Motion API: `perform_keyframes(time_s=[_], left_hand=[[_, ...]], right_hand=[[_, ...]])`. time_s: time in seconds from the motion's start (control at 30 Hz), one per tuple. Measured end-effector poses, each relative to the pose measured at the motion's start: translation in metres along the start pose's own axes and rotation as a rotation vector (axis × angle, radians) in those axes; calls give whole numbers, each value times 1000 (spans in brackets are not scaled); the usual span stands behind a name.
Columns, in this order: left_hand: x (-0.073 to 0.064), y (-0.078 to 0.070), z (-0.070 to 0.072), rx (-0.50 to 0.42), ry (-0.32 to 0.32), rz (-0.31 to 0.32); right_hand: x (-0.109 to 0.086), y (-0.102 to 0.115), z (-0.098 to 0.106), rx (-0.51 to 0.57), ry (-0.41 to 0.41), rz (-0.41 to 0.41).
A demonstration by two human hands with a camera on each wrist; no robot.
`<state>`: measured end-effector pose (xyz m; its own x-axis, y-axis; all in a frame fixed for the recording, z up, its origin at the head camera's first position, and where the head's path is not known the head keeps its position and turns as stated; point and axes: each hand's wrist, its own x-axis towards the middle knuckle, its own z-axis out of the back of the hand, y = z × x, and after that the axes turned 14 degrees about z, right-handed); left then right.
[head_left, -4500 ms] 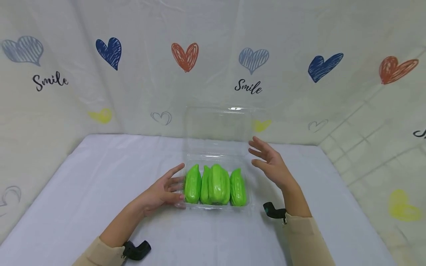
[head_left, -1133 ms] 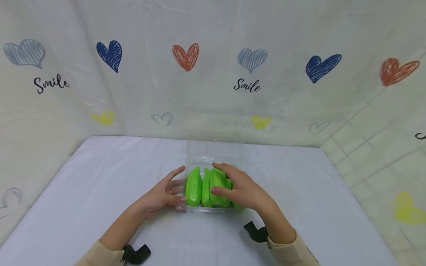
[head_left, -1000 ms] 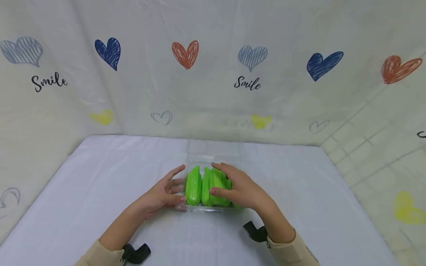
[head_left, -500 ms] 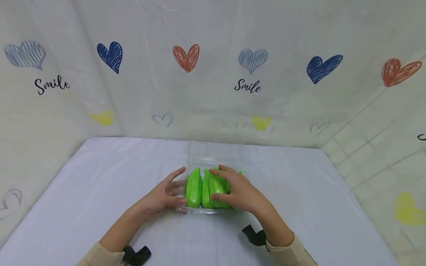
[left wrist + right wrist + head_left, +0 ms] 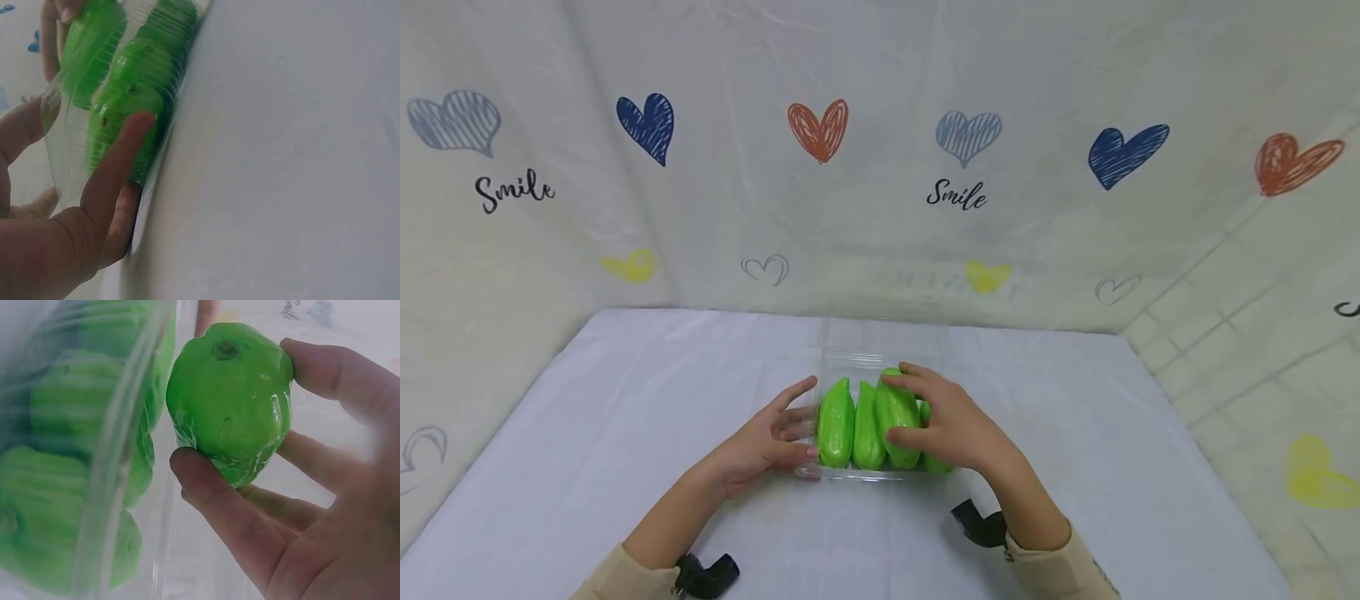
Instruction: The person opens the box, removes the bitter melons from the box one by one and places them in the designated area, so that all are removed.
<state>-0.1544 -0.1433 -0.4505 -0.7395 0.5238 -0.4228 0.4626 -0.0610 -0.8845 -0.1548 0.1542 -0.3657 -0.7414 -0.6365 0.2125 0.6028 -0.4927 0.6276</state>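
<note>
A clear plastic clamshell box (image 5: 831, 473) holds several shiny green gourd-like vegetables (image 5: 836, 425), seemingly in clear wrap. At its left end, my left hand (image 5: 767, 437) touches the wall and corner with fairly straight fingers; one fingertip presses the side in the left wrist view. Over the right half, my right hand (image 5: 951, 421) grips one green gourd-like vegetable (image 5: 231, 403) between thumb and fingers. The right wrist view shows it raised above the box rim (image 5: 119, 425), with its stem end facing the camera. The right hand partly hides the rightmost vegetable (image 5: 936, 463).
The box's hinged lid (image 5: 883, 337) is folded back toward the far edge of the white-covered table (image 5: 700, 367). A pale backdrop (image 5: 880, 50) printed with hearts stands behind. Each wrist carries a black camera mount (image 5: 709, 575).
My right hand has come in from the right and taken hold of the upper vegetable, lifting it slightly. The lid has tipped from upright to further back. My left hand stays at the box.
</note>
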Motion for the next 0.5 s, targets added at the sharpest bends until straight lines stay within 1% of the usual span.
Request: perform_keyframes(time_s=[0.2,0.5], left_hand=[[-1,0,0,1,-4,-2],[-2,1,-1,10,-20,-3]], right_hand=[[-3,-4,7,68,-38,-26],[-8,-11,23,123,-81,-55]])
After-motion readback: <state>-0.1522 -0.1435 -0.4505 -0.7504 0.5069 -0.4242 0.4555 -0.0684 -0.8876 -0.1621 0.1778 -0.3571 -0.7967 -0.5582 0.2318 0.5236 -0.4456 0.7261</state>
